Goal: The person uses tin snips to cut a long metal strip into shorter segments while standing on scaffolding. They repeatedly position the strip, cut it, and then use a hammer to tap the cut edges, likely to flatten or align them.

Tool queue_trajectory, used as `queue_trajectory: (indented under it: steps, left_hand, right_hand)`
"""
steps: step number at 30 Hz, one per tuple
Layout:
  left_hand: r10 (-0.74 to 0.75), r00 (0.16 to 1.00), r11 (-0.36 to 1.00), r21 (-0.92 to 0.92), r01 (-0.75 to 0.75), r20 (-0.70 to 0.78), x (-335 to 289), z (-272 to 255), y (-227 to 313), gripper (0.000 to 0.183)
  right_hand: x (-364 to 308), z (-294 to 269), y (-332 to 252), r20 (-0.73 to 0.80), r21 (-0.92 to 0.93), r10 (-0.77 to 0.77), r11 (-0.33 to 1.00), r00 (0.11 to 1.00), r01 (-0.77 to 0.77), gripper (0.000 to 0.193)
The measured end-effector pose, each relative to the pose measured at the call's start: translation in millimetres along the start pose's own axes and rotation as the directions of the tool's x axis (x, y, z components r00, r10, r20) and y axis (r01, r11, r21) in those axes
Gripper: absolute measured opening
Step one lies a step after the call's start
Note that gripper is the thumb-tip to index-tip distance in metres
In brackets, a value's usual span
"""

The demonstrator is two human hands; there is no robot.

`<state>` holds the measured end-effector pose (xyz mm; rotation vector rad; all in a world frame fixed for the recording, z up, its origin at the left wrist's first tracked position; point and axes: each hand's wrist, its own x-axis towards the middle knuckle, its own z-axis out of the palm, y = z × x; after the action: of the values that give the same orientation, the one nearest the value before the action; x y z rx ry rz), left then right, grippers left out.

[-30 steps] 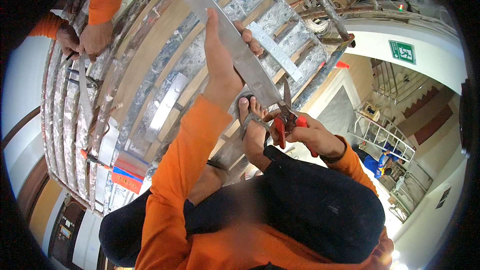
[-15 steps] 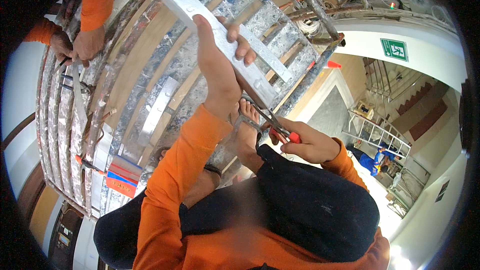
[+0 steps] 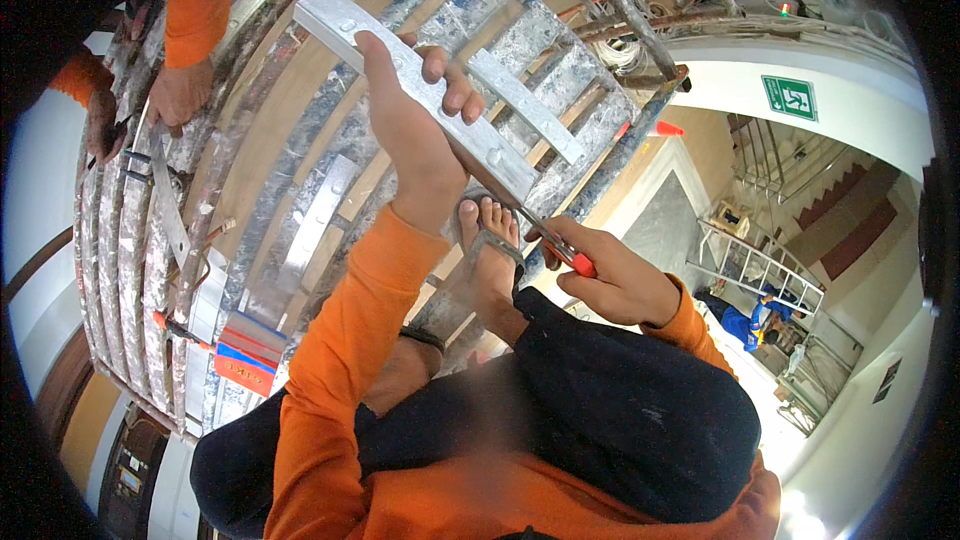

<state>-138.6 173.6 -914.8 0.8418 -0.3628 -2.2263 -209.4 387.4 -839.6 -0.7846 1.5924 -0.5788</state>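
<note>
My left hand (image 3: 410, 130) is closed around a short length of silvery metal channel (image 3: 500, 152), held slantwise above the planks with its near end toward my right hand. My right hand (image 3: 628, 282) grips red-handled tin snips (image 3: 580, 263). Their blades reach the near end of the channel; exactly how they meet the metal is hard to make out. Below the channel, my sandalled foot (image 3: 492, 265) rests on the platform. A second metal piece (image 3: 525, 105) lies right of my left hand, and another (image 3: 320, 215) lies to the left.
Paint-splattered scaffold planks (image 3: 410, 195) form the platform. At the left, a co-worker's hands (image 3: 180, 95) are at a metal strip (image 3: 165, 200) beside scaffold pipes. A red and blue box (image 3: 245, 355) sits near the left edge. Far below right, a person in blue (image 3: 740, 324) is near a white ladder (image 3: 760, 265).
My left hand and the channel have shifted slightly left. The snips' handles have come closer together and their blades look less spread. The co-worker's hands have moved apart, and the strip has tilted.
</note>
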Motion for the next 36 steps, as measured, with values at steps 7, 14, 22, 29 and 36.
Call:
queue_trajectory:
  steps: [7,14,22,29,36]
  left_hand:
    - [0.004,0.999,1.000,-0.018,-0.005,-0.043,-6.3,-2.5,-11.8,0.052]
    - [0.013,1.000,0.999,0.048,-0.012,-0.014,-6.8,-0.3,-11.9,0.056]
    - [0.001,0.999,0.997,0.074,-0.004,0.032,-8.2,0.5,-8.7,0.056]
    - [0.002,0.998,0.998,0.061,-0.006,0.058,-9.9,5.6,-4.8,0.055]
    - [0.016,0.994,0.996,0.085,-0.025,0.105,-9.5,4.0,-3.6,0.054]
  right_hand:
    - [10.8,7.3,0.3,-0.070,0.017,-0.065,0.998,0.995,0.067,0.059]
    - [10.0,8.8,-4.9,-0.015,0.060,0.053,0.997,0.998,-0.052,0.058]
    - [10.3,22.6,7.1,-0.098,0.094,-0.050,0.994,0.994,0.059,0.056]
    - [11.2,25.1,-0.4,-0.129,0.179,0.003,0.984,0.992,0.021,0.039]
    - [12.3,27.9,6.5,-0.139,0.147,-0.001,0.989,0.990,0.021,0.023]
